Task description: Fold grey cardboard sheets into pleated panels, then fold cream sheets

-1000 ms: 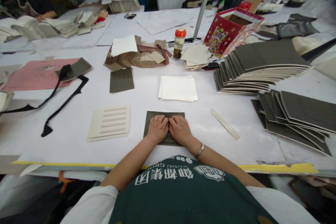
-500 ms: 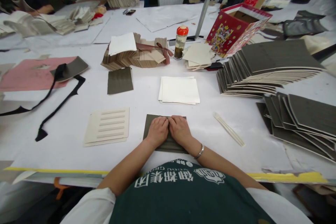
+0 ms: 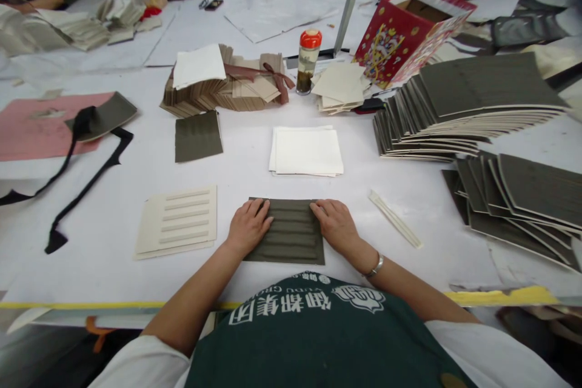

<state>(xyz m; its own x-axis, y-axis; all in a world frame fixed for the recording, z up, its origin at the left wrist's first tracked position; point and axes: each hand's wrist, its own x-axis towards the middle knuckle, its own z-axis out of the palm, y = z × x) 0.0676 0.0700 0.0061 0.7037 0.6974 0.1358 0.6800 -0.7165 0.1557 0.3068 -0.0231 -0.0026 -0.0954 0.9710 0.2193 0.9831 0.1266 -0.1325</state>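
Note:
A dark grey-green panel (image 3: 293,233) with raised horizontal ridges lies flat on the white table in front of me. My left hand (image 3: 250,224) rests on its upper left part, fingers a little spread. On the upper right edge lie the fingertips of my right hand (image 3: 335,223), thumb apart, a bracelet on the wrist. Neither hand grips anything. To the left sits a cream board (image 3: 152,227) bearing several raised strips. Thin pale strips (image 3: 395,218) lie to the right, and a stack of white sheets (image 3: 306,151) is beyond the panel.
Stacks of dark panels (image 3: 486,91) fill the right side. A jar with a red lid (image 3: 308,63), a red box (image 3: 393,36) and a tied bundle of card pieces (image 3: 195,94) stand farther back. A black strap (image 3: 91,194) lies at the left.
My hands have moved apart from the panel's upper middle, the left to its left side and the right to its right edge. The ridges between them now show. The view has shifted slightly.

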